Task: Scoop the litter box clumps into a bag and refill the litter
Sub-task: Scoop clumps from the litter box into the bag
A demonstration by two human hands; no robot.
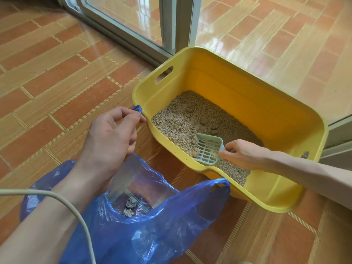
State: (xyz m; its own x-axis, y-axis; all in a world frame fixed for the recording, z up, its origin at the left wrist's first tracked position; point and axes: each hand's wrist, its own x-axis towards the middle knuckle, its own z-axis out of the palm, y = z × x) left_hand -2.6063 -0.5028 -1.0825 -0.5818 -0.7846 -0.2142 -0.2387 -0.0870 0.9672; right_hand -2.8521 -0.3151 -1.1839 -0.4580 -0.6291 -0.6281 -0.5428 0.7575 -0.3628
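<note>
A yellow litter box (pixel 262 103) stands on the tiled floor, holding beige litter (pixel 171 121) with several brown clumps (pixel 203 120) on top. My right hand (pixel 242 155) grips the handle of a pale green slotted scoop (pixel 208 149), whose blade lies in the litter with a few clumps at its left edge. My left hand (pixel 110 134) pinches one handle of a blue plastic bag (pixel 152 225) and holds it up, just left of the box. The bag's mouth gapes open, and two grey clumps (pixel 130 206) lie at its bottom.
A sliding glass door with a metal frame (pixel 167 25) rises right behind the box. A beige cable (pixel 76 212) crosses my left forearm at the lower left. Orange and tan floor tiles (pixel 47 73) spread out to the left.
</note>
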